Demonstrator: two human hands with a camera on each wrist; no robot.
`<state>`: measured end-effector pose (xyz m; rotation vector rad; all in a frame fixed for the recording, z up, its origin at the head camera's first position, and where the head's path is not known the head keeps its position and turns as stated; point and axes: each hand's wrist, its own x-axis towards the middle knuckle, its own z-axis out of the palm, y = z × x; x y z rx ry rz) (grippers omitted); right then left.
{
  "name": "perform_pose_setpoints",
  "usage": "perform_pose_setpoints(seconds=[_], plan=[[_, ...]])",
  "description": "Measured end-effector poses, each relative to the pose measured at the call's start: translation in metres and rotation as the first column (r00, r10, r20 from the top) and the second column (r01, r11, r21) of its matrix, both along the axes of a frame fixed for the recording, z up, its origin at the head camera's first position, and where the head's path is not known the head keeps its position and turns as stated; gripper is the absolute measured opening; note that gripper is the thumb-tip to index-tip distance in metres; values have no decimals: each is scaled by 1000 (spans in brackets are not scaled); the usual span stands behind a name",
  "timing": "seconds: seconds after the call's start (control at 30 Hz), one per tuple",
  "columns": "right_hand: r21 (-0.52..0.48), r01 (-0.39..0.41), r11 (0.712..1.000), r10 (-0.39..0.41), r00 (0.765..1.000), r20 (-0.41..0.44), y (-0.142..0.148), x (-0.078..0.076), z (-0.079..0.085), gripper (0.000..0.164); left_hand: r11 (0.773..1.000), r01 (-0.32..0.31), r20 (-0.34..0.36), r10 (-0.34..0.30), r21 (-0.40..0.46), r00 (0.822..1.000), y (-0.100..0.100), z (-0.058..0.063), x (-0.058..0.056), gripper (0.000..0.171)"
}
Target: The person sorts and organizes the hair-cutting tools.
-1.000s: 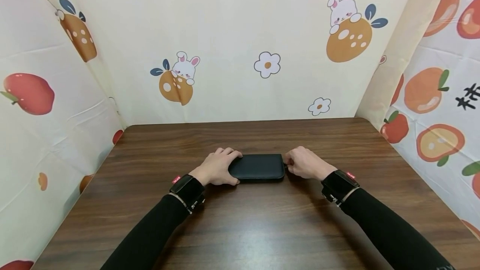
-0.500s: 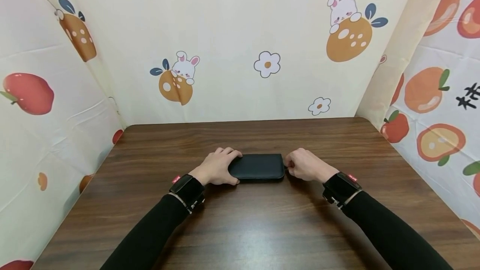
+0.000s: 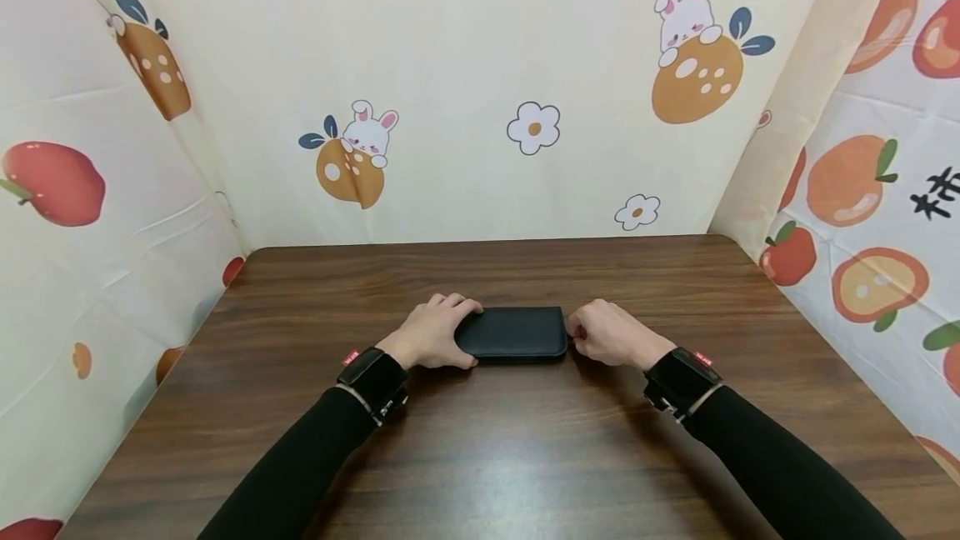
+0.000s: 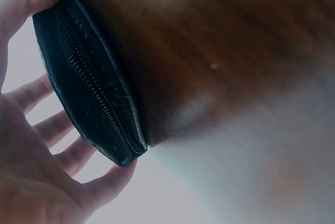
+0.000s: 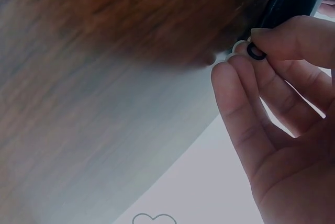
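A black zip wallet (image 3: 517, 333) lies flat on the wooden table, between the two hands. Its left end is gripped by the left hand (image 3: 433, 332), thumb on the near side and fingers on the far side. In the left wrist view, the zipper teeth (image 4: 94, 82) run along that end and look closed. At the other end, the right hand (image 3: 611, 332) pinches a small black zipper pull (image 5: 256, 52) between thumb and index finger. The pull pokes out past the fingertips in the right wrist view. Most of the slider is hidden by the fingers.
The brown wooden table (image 3: 480, 457) reaches back to a cream curtain (image 3: 465, 40) printed with rabbits and flowers. Fruit-printed cloth (image 3: 862, 290) hangs along the right side, and similar cloth (image 3: 67, 290) along the left.
Both hands and the wallet stay practically where they were. Only a very slight shift of the head view shows.
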<state>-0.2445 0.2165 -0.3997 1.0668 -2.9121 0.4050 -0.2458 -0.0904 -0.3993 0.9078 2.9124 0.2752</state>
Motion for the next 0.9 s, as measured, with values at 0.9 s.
perform_pose_setpoints(seconds=[0.9], plan=[[-16, -43, 999, 42, 997, -60, -1, 12, -3, 25, 1000, -16, 10, 16, -26, 1000, 2, 4, 1, 76]])
